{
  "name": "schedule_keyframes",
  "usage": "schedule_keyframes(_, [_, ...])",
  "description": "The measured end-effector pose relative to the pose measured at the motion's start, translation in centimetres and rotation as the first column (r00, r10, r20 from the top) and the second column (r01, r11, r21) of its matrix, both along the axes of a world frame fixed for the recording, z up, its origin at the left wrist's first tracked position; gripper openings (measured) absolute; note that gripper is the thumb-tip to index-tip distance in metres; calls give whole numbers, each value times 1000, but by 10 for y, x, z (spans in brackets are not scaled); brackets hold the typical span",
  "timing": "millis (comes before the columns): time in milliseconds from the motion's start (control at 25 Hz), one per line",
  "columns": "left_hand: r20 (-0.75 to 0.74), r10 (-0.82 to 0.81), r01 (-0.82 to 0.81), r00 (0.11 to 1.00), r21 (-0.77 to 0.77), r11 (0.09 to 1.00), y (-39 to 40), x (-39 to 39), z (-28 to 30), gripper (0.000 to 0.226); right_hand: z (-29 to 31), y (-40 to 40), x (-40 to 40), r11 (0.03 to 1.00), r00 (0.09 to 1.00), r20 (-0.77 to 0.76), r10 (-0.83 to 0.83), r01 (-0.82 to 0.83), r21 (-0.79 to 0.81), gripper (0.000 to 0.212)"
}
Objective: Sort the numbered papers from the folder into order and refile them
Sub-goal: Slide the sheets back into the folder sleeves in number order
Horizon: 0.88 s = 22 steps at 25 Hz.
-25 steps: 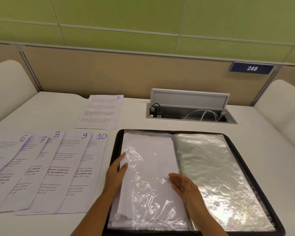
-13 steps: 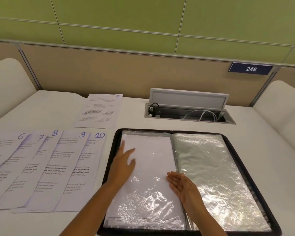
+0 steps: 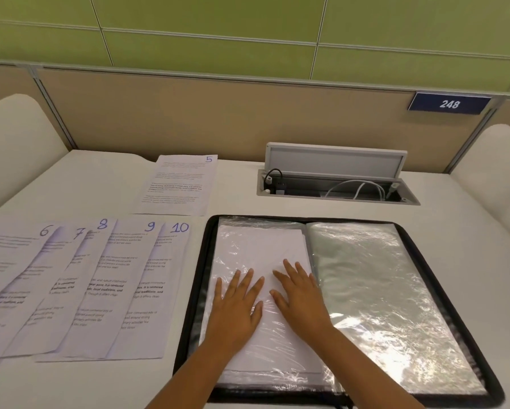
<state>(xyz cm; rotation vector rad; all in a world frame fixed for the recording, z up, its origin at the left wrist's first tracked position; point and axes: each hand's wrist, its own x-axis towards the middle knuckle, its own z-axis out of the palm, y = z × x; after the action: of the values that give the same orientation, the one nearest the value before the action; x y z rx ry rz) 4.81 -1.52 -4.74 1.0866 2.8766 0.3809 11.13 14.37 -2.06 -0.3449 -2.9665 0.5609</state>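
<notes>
A black folder [image 3: 442, 293] lies open on the table, with clear plastic sleeves on both sides. The left sleeve [image 3: 247, 249] holds white paper showing its blank side. My left hand [image 3: 236, 308] and my right hand [image 3: 301, 296] both press flat on that sleeve, fingers straight and spread. The right sleeve [image 3: 374, 290] looks empty and shiny. Papers numbered 6 [image 3: 9, 261], 7 [image 3: 62, 278], 8 [image 3: 97, 261], 9 [image 3: 129, 276] and 10 [image 3: 165, 270] lie fanned and overlapping left of the folder. Paper 5 [image 3: 180, 184] lies alone behind them.
An open cable box [image 3: 336, 184] with a raised lid and white and black cables sits in the table behind the folder. A beige partition with a sign reading 248 [image 3: 449, 104] closes off the back. White curved dividers stand at both sides.
My left hand moved from the left edge of the sleeve to its middle and lies flat. My right hand turned from edge-on to palm down. The crumpled plastic has flattened.
</notes>
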Motion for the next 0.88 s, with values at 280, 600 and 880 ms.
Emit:
schedule_keyframes(280, [-47, 89, -87, 995, 50, 995, 0, -2, -3, 56, -19, -21, -14, 991, 994, 93, -61, 49, 123, 61])
schedule_keyframes(600, [-55, 85, -81, 995, 65, 995, 2, -2, -7, 59, -28, -21, -14, 975, 995, -9, -94, 94, 201, 59])
schedule_keyframes(880, [-31, 78, -76, 996, 62, 995, 1, -1, -6, 59, -29, -19, -14, 972, 995, -35, -94, 99, 212, 57])
